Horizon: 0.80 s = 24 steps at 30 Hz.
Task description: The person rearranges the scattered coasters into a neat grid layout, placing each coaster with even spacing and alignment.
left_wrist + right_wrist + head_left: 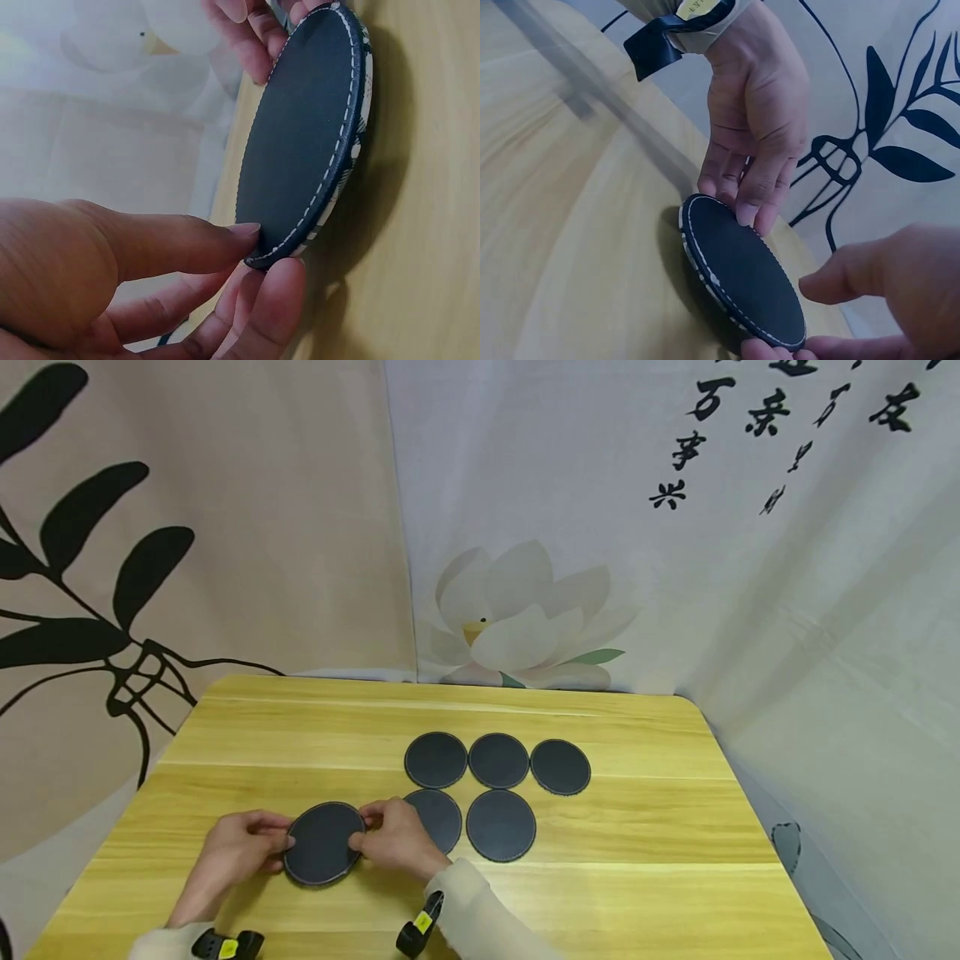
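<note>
A round black coaster [324, 845] with white edge stitching is held tilted just above the wooden table. My left hand [243, 852] pinches its left rim; in the left wrist view the left thumb [180, 244] lies on the dark face with fingers beneath. At the opposite rim is my right hand [397, 837]. In the right wrist view, the right hand's fingertips [769, 350] are at the coaster's lower edge, while its thumb looks slightly raised off the face. The edge and underside of the coaster [307, 127] show a black-and-white pattern.
Several more black coasters lie flat: a back row with a coaster [497, 761] at its middle, and a front row with a coaster [501, 826] at its right. My right hand partly covers the front-left coaster [437, 818]. Printed cloth [525, 527] hangs behind the table [637, 893].
</note>
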### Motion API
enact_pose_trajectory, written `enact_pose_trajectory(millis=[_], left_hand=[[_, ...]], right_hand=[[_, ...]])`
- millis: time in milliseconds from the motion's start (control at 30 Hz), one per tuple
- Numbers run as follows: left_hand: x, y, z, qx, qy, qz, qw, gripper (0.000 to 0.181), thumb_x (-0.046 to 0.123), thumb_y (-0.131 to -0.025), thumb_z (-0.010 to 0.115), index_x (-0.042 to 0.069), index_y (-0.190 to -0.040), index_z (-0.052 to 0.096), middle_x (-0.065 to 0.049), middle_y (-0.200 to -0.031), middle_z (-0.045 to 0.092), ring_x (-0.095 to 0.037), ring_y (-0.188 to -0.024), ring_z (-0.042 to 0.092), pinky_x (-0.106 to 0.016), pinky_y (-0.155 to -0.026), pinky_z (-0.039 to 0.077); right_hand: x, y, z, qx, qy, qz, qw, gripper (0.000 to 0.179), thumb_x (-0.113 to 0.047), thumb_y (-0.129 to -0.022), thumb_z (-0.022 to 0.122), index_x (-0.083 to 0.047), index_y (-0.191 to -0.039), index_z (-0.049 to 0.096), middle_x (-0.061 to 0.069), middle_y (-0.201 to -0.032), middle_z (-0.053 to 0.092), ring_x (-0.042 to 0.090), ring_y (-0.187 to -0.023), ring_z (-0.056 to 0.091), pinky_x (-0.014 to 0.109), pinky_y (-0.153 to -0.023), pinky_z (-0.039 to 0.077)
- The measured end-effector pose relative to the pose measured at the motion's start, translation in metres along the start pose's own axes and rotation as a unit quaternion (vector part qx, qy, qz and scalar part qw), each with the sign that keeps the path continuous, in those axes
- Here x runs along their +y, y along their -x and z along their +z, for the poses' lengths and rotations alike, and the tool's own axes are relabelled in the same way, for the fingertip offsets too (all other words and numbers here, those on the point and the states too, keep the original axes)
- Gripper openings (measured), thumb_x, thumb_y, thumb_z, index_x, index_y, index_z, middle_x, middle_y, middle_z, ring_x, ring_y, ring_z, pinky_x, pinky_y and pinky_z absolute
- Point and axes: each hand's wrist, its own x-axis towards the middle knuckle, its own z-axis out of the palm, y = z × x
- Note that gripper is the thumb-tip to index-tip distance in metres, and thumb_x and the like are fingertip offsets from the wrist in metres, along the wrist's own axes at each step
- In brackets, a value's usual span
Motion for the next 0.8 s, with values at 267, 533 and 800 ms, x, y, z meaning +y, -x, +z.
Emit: enact_pose_trajectory(millis=[267, 533, 800], left_hand=[[0.011, -0.002, 0.018, -0.002, -0.003, 0.041, 0.9992, 0.028, -0.003, -0.091, 0.07, -0.015, -0.116, 0.064, -0.016, -0.091, 0.073, -0.016, -0.068, 0.068, -0.032, -0.06, 0.062], [0.023, -0.004, 0.034, -0.016, -0.002, 0.048, 0.9987, 0.027, -0.002, -0.092, 0.07, -0.013, -0.115, 0.064, -0.018, -0.093, 0.071, -0.018, -0.067, 0.069, -0.034, -0.062, 0.063], [0.033, -0.006, 0.054, -0.031, 0.022, 0.051, 0.998, 0.026, -0.004, -0.091, 0.07, -0.011, -0.115, 0.062, -0.018, -0.093, 0.072, -0.019, -0.065, 0.068, -0.036, -0.061, 0.063]], right_hand=[[0.007, 0.003, -0.022, 0.004, 0.021, -0.016, 0.9996, 0.037, -0.015, -0.086, 0.077, -0.007, -0.122, 0.074, 0.001, -0.103, 0.07, 0.006, -0.086, 0.059, 0.022, -0.076, 0.052], [0.014, 0.006, -0.04, 0.005, 0.028, -0.019, 0.9994, 0.038, -0.018, -0.088, 0.076, -0.009, -0.125, 0.072, 0.003, -0.109, 0.069, 0.012, -0.094, 0.063, 0.028, -0.081, 0.054], [0.024, 0.01, -0.061, 0.001, 0.012, -0.011, 0.9999, 0.041, -0.023, -0.091, 0.075, -0.01, -0.129, 0.07, 0.004, -0.114, 0.069, 0.012, -0.096, 0.063, 0.028, -0.079, 0.055]])
